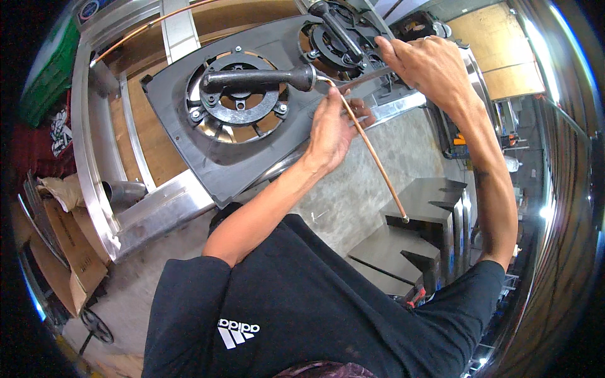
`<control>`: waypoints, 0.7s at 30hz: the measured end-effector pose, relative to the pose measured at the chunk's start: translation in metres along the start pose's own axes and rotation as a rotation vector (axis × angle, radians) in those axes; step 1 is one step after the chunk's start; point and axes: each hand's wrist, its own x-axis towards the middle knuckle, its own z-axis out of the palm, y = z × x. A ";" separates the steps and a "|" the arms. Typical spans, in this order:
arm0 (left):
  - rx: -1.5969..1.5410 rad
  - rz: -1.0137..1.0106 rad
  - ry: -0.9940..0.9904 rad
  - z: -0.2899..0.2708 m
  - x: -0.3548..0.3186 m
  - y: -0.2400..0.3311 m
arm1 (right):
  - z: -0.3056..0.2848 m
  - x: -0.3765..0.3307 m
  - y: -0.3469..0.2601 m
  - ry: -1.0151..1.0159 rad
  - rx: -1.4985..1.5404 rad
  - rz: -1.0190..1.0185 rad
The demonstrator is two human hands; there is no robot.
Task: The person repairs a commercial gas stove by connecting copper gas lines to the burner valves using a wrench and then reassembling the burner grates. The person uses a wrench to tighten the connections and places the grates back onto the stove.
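Far left of the frame: flattened cardboard boxes (63, 242) lean by the floor, with a green crate (47, 69) above them in the upper left. Next rightward, a steel frame (94, 170) carries a dark grey burner plate (173, 132) across the upper centre. A black cast burner (238, 94) with a long tubular neck sits in the plate's left round opening; a second burner (337, 31) sits in the opening at top centre. At centre, the left hand (331, 129) has its fingers curled shut around a thin copper tube (372, 154) close to the burner neck's tip; the tube runs down and right, its free end hanging over dark stepped metal pieces (409, 239) at lower right. Upper right, the right hand (428, 63) rests at the plate's far edge; its fingertips are bent, but whether they pinch anything cannot be told. Judgement: the tube is soft and unsupported along its length, so sideways force at the grip could kink it beside the burner tip; the swinging free end could strike the metal pieces below.
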 end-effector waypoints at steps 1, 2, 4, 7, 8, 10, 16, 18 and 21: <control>-0.006 0.011 -0.033 0.000 -0.001 0.005 | -0.001 -0.001 -0.002 -0.014 -0.008 0.004; 0.032 -0.019 -0.012 0.000 -0.001 0.009 | -0.003 -0.001 -0.003 -0.012 -0.020 -0.004; 0.090 -0.032 -0.003 0.000 0.004 0.013 | -0.005 -0.002 -0.006 -0.011 -0.028 0.002; -0.018 -0.073 -0.057 0.001 0.009 0.012 | -0.007 0.000 -0.007 0.002 -0.017 0.029; -0.050 -0.110 -0.025 0.001 0.010 0.011 | -0.007 0.000 -0.006 0.011 -0.009 0.024; -0.119 -0.095 -0.009 0.003 0.012 0.008 | -0.006 0.002 -0.005 0.031 0.020 0.030; -0.177 -0.132 0.043 0.005 0.007 0.007 | -0.008 0.002 -0.011 0.027 0.083 0.072; -0.170 -0.143 0.049 0.004 0.006 0.007 | -0.011 0.002 -0.014 0.005 0.084 0.095; -0.157 -0.172 0.047 0.003 0.007 0.010 | -0.015 0.002 -0.017 -0.079 0.106 0.173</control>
